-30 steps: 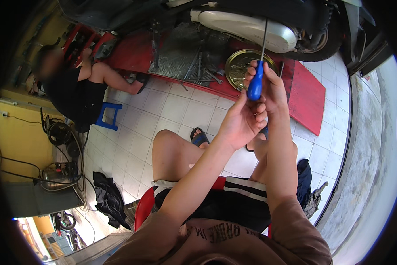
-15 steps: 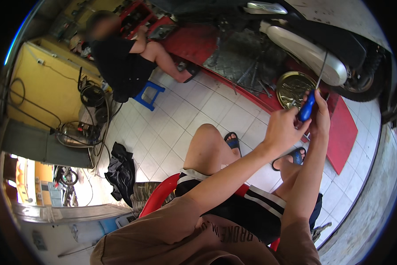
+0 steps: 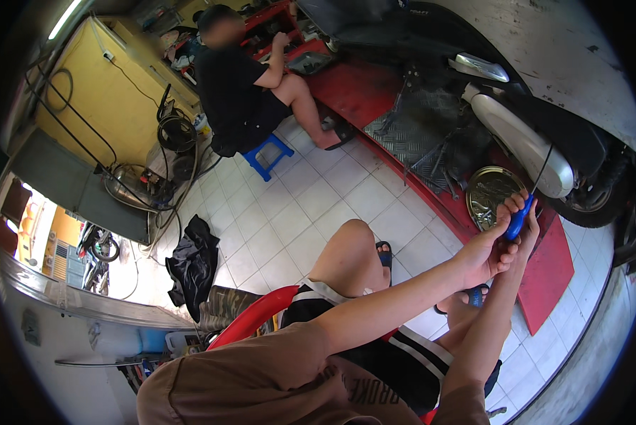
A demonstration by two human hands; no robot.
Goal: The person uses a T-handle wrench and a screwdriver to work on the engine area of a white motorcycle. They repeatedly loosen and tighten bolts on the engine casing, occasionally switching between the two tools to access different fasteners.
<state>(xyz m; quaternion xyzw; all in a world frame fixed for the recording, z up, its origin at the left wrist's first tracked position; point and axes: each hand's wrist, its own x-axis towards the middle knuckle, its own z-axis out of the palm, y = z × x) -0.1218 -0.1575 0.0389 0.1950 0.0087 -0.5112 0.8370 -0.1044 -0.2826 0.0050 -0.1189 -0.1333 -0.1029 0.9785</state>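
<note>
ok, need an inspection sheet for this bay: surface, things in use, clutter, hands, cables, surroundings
Surface: red platform with metal tread plate; loose tools on it.
Things in use: blue-handled screwdriver, shank pointing up; contact with motorcycle unclear.
Clutter: black crumpled item on tiles.
Hands: right hand grips screwdriver; left hand close by handle, contact unclear.
Cables: dark coiled line by yellow wall.
Surroundings: co-worker on blue stool.
</note>
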